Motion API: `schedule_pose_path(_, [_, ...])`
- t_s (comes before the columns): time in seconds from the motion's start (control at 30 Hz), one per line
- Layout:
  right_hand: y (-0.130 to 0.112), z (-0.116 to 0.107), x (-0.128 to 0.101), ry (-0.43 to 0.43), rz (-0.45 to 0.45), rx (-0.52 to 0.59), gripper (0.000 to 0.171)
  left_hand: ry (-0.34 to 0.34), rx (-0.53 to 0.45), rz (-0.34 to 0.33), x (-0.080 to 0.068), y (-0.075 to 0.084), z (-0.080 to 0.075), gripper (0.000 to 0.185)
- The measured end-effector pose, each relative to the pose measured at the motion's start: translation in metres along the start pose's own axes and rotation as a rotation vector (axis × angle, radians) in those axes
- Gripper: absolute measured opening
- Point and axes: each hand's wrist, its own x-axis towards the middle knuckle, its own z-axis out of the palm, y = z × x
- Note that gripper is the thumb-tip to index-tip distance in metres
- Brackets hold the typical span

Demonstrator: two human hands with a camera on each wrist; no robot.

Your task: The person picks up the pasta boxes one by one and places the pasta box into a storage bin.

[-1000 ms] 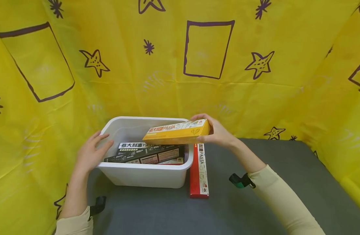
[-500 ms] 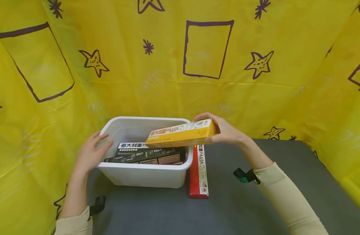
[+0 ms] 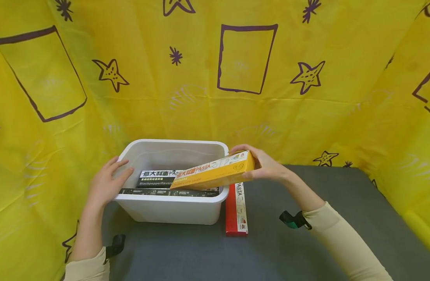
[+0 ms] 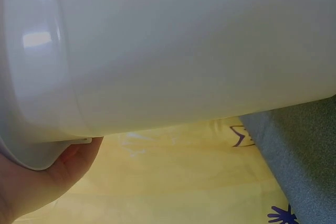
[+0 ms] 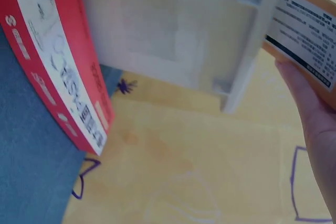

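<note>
A yellow pasta box [image 3: 211, 173] is held at its right end by my right hand [image 3: 262, 164], with thumb and fingers on opposite sides. It slants down to the left, its lower end inside the white plastic bin [image 3: 172, 210]. The right wrist view shows the thumb against the printed side of this yellow box [image 5: 304, 35]. My left hand [image 3: 107, 181] grips the bin's left rim; in the left wrist view its fingers [image 4: 79, 163] curl round the rim. Black pasta boxes [image 3: 155, 182] lie in the bin, partly hidden under the yellow one.
A red and white pasta box [image 3: 236, 212] lies on the dark grey table [image 3: 271, 249] along the bin's right side. Yellow cloth [image 3: 186, 113] printed with stars surrounds the table at the back and sides.
My right hand moved slightly right, then lowered the yellow box deeper into the bin. A slanting black box now lies along the bin's front wall. My left hand stays on the rim.
</note>
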Motion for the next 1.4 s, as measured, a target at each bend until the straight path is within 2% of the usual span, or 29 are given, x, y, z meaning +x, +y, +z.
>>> schedule_pose_path(0.17, [0.004, 0.011, 0.011, 0.021, 0.038, -0.019, 0.067, 0.002, 0.003, 0.006, 0.001, 0.000, 0.001, 0.066])
schedule_pose_path(0.4, [0.010, 0.019, 0.032, 0.008, 0.043, -0.070, 0.065, 0.005, 0.002, 0.007, 0.002, 0.000, 0.003, 0.065])
schedule_pose_path(0.53, [0.019, 0.020, 0.042, 0.030, -0.008, -0.199, 0.065, -0.001, 0.002, 0.004, 0.002, 0.000, 0.003, 0.065])
schedule_pose_path(0.67, [0.027, 0.022, 0.046, 0.150, -0.054, -0.395, 0.063, -0.009, -0.005, 0.008, 0.002, 0.001, 0.003, 0.066])
schedule_pose_path(0.77, [0.030, 0.023, 0.042, 0.243, -0.030, -0.442, 0.060, -0.018, -0.010, 0.005, 0.001, 0.001, 0.003, 0.067])
schedule_pose_path(0.9, [0.032, 0.024, 0.029, 0.309, 0.022, -0.413, 0.060, -0.021, -0.021, -0.005, 0.001, 0.002, 0.002, 0.067])
schedule_pose_path(1.03, [0.034, 0.027, 0.014, 0.347, 0.088, -0.390, 0.064, -0.021, -0.023, -0.013, 0.001, 0.002, 0.001, 0.066])
schedule_pose_path(1.4, [0.055, 0.045, -0.028, 0.402, 0.281, -0.324, 0.093, -0.016, -0.004, -0.004, 0.002, 0.001, 0.001, 0.065])
